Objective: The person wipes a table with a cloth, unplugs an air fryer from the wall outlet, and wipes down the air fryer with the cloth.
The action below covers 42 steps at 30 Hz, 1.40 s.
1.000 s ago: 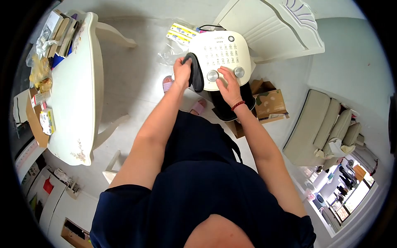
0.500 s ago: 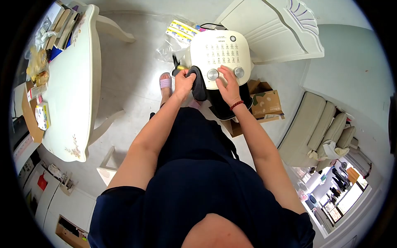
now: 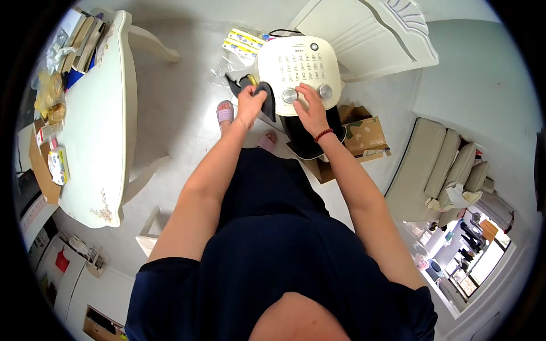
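Observation:
A cream air fryer (image 3: 300, 65) with printed icons and two silver knobs stands in front of me. Its black drawer (image 3: 301, 139) projects from the front, partly under my right forearm. My left hand (image 3: 248, 108) is closed on a dark cloth (image 3: 266, 105), whose folds hang to both sides of the fist by the fryer's left edge. A small yellow patch shows beside the cloth. My right hand (image 3: 313, 113) rests on the fryer's top near the front edge, fingers apart between the left knob (image 3: 290, 95) and the right knob (image 3: 325, 91).
An open cardboard box (image 3: 364, 133) sits right of the fryer. Yellow-and-white packs (image 3: 243, 42) lie on the floor behind it. A white table (image 3: 105, 125) with books and bags stands at left, a white carved panel (image 3: 369, 34) at back right, a sofa (image 3: 424, 170) at far right.
My left hand has drawn the dark cloth slightly left, away from the fryer's front corner, and the cloth has changed shape. My right hand stays by the knobs. The view has shifted slightly.

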Tool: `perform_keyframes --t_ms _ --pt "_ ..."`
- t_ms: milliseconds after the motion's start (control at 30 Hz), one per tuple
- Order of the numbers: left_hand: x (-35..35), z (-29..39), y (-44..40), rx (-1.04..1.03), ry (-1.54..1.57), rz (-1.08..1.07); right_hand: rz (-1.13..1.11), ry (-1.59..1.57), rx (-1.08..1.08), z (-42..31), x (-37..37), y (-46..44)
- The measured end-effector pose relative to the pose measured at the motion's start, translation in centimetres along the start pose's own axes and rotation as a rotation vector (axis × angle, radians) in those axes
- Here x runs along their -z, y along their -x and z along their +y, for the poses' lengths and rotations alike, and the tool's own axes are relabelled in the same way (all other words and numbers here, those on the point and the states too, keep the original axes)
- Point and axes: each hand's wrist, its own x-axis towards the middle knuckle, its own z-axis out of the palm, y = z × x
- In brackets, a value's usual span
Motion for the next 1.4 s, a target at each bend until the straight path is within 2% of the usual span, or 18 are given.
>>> perform_keyframes --t_ms 133,167,267,333,367,400,567,667,700,733,800,867,900,933,1033,1167,1267,1400 --pt "1.2 -0.2 4.0 0.052 0.056 -0.043 -0.076 -0.102 -0.072 -0.4 0.5 -0.4" --pt "1.8 0.6 5.2 0.121 0.129 -0.065 -0.109 -0.128 -0.083 -0.8 1.0 -0.2" --pt "3.8 2.0 7.3 0.282 0.6 -0.312 -0.216 -0.209 -0.128 -3.8 2.6 2.0" --pt "4.1 3.3 9.0 0.316 0.652 -0.416 -0.281 -0.25 -0.163 -5.6 2.2 4.3" --pt "3.8 4.2 9.8 0.339 0.685 -0.462 -0.291 -0.345 -0.114 -5.3 1.4 5.3" --pt "3.5 5.0 10.5 0.365 0.718 -0.508 -0.307 -0.293 -0.065 -5.5 1.3 5.9" --pt "0.9 4.7 11.6 0.406 0.629 -0.572 -0.462 -0.799 -0.426 -5.7 4.3 7.7" --pt "-0.5 3.4 10.9 0.409 0.456 -0.568 -0.246 -0.903 -0.615 -5.5 7.0 8.8" --pt "-0.9 3.6 10.6 0.304 0.237 -0.438 -0.042 -1.083 -0.713 -6.3 7.6 8.4" --pt "-1.3 3.1 9.7 0.137 0.079 -0.31 0.066 -1.145 -0.674 -6.8 8.5 7.6" --pt "-1.2 2.6 7.9 -0.46 -0.567 -0.02 0.197 -1.024 -0.58 -6.4 8.3 5.5" --pt "-2.0 3.9 6.9 -0.601 -0.87 -0.006 0.166 -0.613 -0.307 -3.5 6.1 2.4" --pt "-2.4 4.4 6.7 -0.667 -1.021 0.003 0.166 -0.261 -0.155 -2.3 4.5 0.7" --pt "-2.7 4.4 6.6 -0.615 -1.093 -0.046 0.16 0.089 0.002 -1.6 3.2 -0.9" --pt "-2.9 5.0 6.0 -0.442 -1.278 -0.198 -0.129 0.469 0.174 -1.1 0.9 -3.7" --pt "-3.0 4.5 6.1 -0.509 -1.237 -0.153 -0.143 0.462 0.027 -1.5 1.9 -1.7" --pt "-2.8 4.5 6.1 -0.515 -1.239 -0.139 -0.27 0.468 -0.033 -1.1 3.9 1.5" --pt "-2.8 4.8 6.2 -0.503 -1.251 -0.161 -0.262 0.524 -0.01 -1.8 3.7 0.7"
